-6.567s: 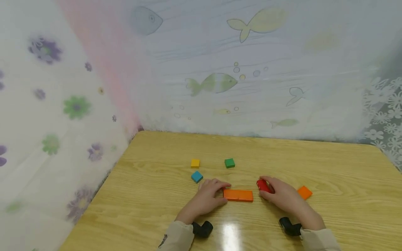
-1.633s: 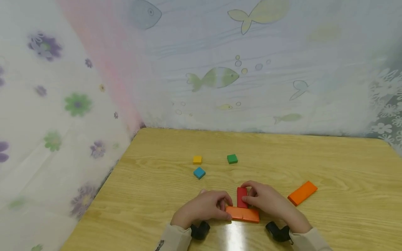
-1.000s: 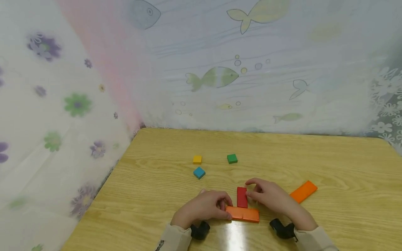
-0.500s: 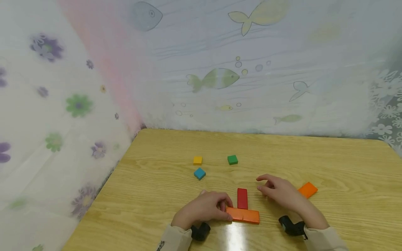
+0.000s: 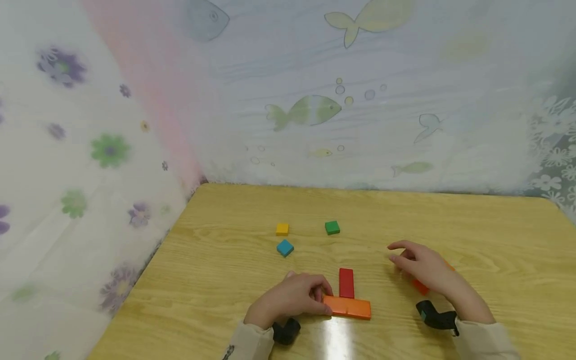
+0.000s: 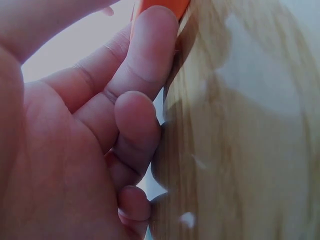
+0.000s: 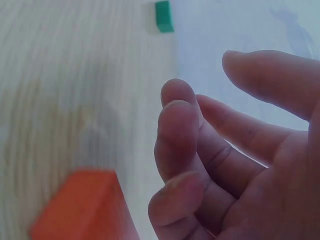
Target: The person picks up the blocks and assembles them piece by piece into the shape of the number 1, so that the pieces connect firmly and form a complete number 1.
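Note:
In the head view my left hand [image 5: 288,298] pinches the left end of an orange rectangular block [image 5: 355,308] between thumb and fingers. A small mark shows midway along this block. Against its far long side lies a red rectangular block [image 5: 346,283], pointing away from me. My right hand [image 5: 427,270] holds nothing, its fingers loosely bent, above and left of a second orange block [image 5: 420,286], which it mostly hides. The right wrist view shows that orange block [image 7: 85,207] apart from the fingers. A corner of the gripped orange block [image 6: 167,7] shows in the left wrist view.
Farther back on the wooden table [image 5: 216,210] lie a yellow square block [image 5: 282,229], a blue one [image 5: 285,248] and a green one [image 5: 332,227]. Patterned curtains [image 5: 306,150] stand behind and to the left of the table.
My right hand set the red block against the orange one, let go, and moved right to the other orange block. My left hand and its orange block came nearer to me earlier, then stayed still.

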`<state>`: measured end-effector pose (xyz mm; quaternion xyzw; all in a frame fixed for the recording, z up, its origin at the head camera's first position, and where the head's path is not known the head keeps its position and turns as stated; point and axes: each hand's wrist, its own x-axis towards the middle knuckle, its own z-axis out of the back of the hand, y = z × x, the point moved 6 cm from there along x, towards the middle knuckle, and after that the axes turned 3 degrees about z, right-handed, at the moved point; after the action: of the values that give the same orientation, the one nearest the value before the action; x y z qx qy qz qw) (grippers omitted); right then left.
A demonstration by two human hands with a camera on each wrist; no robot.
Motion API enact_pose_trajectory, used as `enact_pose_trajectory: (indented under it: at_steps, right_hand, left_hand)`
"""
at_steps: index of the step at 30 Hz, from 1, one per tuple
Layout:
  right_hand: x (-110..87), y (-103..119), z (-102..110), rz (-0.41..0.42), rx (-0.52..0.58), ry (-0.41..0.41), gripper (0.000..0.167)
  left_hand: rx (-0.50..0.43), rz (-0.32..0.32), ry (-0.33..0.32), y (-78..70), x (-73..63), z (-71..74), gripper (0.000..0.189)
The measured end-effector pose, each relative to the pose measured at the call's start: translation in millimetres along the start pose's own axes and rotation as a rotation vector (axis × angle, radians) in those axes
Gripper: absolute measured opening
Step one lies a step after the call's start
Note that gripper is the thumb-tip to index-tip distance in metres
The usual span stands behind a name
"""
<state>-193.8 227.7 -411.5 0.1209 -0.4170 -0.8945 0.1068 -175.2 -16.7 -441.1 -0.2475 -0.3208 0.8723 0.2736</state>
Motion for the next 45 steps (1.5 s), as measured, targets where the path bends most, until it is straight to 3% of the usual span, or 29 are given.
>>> enact_pose_trajectory:
  at_steps: [18, 40, 45]
  right_hand:
    - [-13.7, -32.5, 34.1, -0.113, -0.027, -0.018, 0.053]
    - [-28.1, -62.6, 52.7, -0.192, -0.078, -0.056, 0.059]
    - [-30.4, -71.0, 54.9, -0.23, -0.02, -0.038, 0.061]
  left_hand:
    - [-0.008, -0.019, -0.001, -3.7, -0.5, 2.7, 0.022]
    - [-0.006, -0.015, -0.012, -2.6, -1.0, 1.0, 0.023]
    - [-0.002, -0.005, -0.011, -2.5, -0.9, 1.2, 0.021]
